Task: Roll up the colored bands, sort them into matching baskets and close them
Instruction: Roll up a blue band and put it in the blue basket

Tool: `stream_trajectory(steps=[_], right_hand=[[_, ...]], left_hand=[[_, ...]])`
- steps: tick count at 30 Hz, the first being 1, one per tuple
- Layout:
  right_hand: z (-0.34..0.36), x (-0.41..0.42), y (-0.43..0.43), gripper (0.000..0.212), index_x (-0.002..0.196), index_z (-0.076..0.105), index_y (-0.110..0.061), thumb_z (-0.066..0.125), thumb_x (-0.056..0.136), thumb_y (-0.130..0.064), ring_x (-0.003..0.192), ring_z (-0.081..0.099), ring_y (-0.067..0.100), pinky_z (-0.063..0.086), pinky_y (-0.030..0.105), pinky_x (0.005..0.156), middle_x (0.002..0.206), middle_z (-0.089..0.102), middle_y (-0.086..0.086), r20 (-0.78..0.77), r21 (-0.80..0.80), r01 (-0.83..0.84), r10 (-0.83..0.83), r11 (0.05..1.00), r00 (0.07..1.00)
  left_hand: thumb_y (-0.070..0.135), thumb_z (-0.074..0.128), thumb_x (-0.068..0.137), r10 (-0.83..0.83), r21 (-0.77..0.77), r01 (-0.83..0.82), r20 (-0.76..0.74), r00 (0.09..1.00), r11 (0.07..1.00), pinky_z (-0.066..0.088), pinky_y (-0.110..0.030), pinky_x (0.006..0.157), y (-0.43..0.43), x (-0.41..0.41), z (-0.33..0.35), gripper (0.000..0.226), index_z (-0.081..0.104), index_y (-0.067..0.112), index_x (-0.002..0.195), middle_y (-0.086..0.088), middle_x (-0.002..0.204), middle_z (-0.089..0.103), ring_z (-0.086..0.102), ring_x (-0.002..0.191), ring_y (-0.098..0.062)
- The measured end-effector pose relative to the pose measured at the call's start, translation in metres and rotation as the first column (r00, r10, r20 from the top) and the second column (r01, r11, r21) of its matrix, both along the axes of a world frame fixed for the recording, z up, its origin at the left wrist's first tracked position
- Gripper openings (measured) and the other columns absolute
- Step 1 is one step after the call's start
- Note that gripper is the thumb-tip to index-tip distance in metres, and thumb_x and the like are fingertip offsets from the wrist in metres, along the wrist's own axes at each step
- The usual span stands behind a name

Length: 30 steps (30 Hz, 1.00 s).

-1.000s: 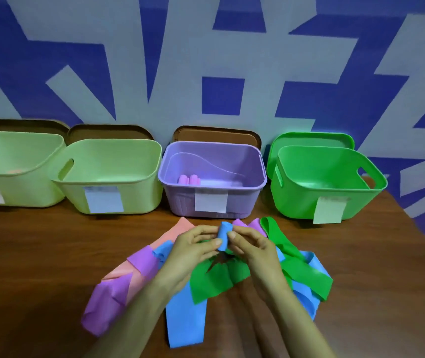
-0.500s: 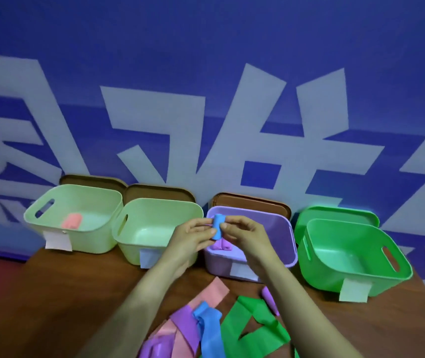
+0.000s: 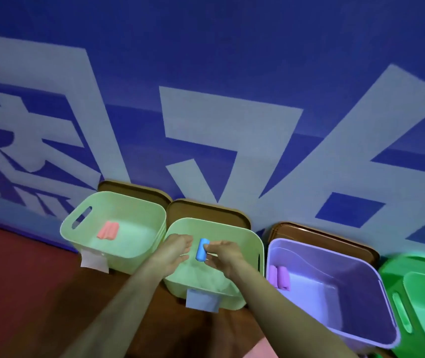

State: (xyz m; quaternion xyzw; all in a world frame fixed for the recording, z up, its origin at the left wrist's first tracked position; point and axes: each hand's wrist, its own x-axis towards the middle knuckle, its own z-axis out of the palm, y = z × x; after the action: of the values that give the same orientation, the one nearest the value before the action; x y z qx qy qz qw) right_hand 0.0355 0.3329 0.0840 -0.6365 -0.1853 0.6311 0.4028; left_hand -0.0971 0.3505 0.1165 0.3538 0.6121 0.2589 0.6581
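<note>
Right grip (image 3: 224, 257) clamped on blue roll (image 3: 202, 249) above second pale-green basket (image 3: 232, 235) from desk's left edge; left grip (image 3: 176, 253) relaxed, fingers apart.

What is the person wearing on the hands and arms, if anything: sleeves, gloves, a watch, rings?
Nothing that shows. The left hand and the right hand are bare, without gloves or visible rings. The left forearm and the right forearm are bare too: no sleeve, watch or bracelet. The upper arms are out of view.
</note>
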Motion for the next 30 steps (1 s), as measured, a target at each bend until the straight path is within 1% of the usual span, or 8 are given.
stream_trajectory(steps=[2,6,10,13,19,22,25,30], right_hand=[[-0.024,-0.009,0.014,0.019,0.074,0.052,-0.007,0.064,0.085,0.004,0.064,0.056,0.021,0.053,0.031,0.064,0.077,0.057,0.012,0.055,-0.068,-0.026,0.030,0.997,0.998],[-0.058,-0.021,0.036,0.017,0.072,0.056,-0.002,0.068,0.082,0.003,0.064,0.057,0.026,0.055,0.037,0.073,0.075,0.058,0.014,0.126,-0.169,-0.053,0.075,0.984,0.989],[-0.076,-0.029,0.053,0.016,0.072,0.058,-0.001,0.072,0.080,-0.001,0.063,0.061,0.027,0.058,0.041,0.078,0.078,0.063,0.018,0.182,-0.215,-0.093,0.133,0.972,0.974],[-0.083,-0.034,0.058,0.013,0.076,0.063,0.001,0.073,0.080,-0.005,0.059,0.060,0.025,0.058,0.040,0.080,0.073,0.063,0.015,0.225,-0.233,-0.108,0.162,0.967,0.961],[-0.088,-0.041,0.062,0.015,0.075,0.062,-0.003,0.072,0.081,-0.011,0.061,0.063,0.024,0.059,0.037,0.078,0.082,0.066,0.015,0.284,-0.233,-0.115,0.181,0.966,0.942],[-0.090,-0.041,0.062,0.015,0.084,0.064,-0.001,0.073,0.082,-0.013,0.070,0.066,0.026,0.059,0.036,0.077,0.084,0.066,0.015,0.299,-0.221,-0.110,0.175,0.969,0.938],[-0.090,-0.042,0.063,0.014,0.085,0.064,-0.002,0.072,0.082,-0.013,0.071,0.065,0.027,0.059,0.036,0.077,0.086,0.065,0.015,0.293,-0.221,-0.116,0.179,0.968,0.939],[-0.090,-0.041,0.066,0.014,0.079,0.062,-0.003,0.072,0.081,-0.013,0.066,0.063,0.025,0.058,0.033,0.071,0.084,0.065,0.015,0.280,-0.236,-0.117,0.182,0.965,0.942]], left_hand=[[0.015,0.047,0.098,0.008,-0.058,-0.010,-0.036,0.999,0.998,0.035,-0.036,0.102,0.012,0.003,-0.016,0.031,0.050,0.002,0.126,-0.013,0.122,0.047,0.045,0.113,-0.025],[0.018,0.047,0.097,0.019,-0.133,-0.035,-0.120,0.993,0.990,0.035,-0.038,0.100,0.033,0.011,-0.035,0.037,0.048,0.003,0.131,-0.016,0.137,0.044,0.041,0.126,-0.031],[0.017,0.043,0.097,0.020,-0.236,-0.045,-0.107,0.994,0.971,0.038,-0.029,0.067,0.043,0.012,-0.040,0.017,0.048,0.005,0.107,-0.012,0.100,0.053,0.052,0.080,-0.020],[0.017,0.043,0.096,0.024,-0.252,-0.057,-0.134,0.991,0.966,0.034,-0.029,0.058,0.047,0.011,-0.049,0.017,0.048,0.004,0.105,-0.013,0.106,0.051,0.049,0.072,-0.018],[0.019,0.043,0.097,0.063,-0.282,-0.099,-0.132,0.989,0.954,0.033,-0.032,0.081,0.050,0.008,-0.053,0.022,0.049,0.000,0.107,-0.013,0.112,0.050,0.049,0.096,-0.024],[0.019,0.043,0.097,0.061,-0.283,-0.094,-0.124,0.990,0.954,0.034,-0.033,0.083,0.051,0.007,-0.054,0.023,0.050,0.001,0.108,-0.013,0.114,0.050,0.048,0.101,-0.025],[0.019,0.045,0.096,0.058,-0.261,-0.090,-0.126,0.990,0.961,0.039,-0.033,0.077,0.051,0.009,-0.053,0.022,0.051,0.002,0.107,-0.014,0.111,0.053,0.051,0.094,-0.025],[0.014,0.042,0.097,0.073,-0.206,-0.104,-0.151,0.986,0.973,0.034,-0.027,0.053,0.050,0.016,-0.054,0.015,0.050,0.003,0.101,-0.005,0.080,0.051,0.048,0.067,-0.015]])
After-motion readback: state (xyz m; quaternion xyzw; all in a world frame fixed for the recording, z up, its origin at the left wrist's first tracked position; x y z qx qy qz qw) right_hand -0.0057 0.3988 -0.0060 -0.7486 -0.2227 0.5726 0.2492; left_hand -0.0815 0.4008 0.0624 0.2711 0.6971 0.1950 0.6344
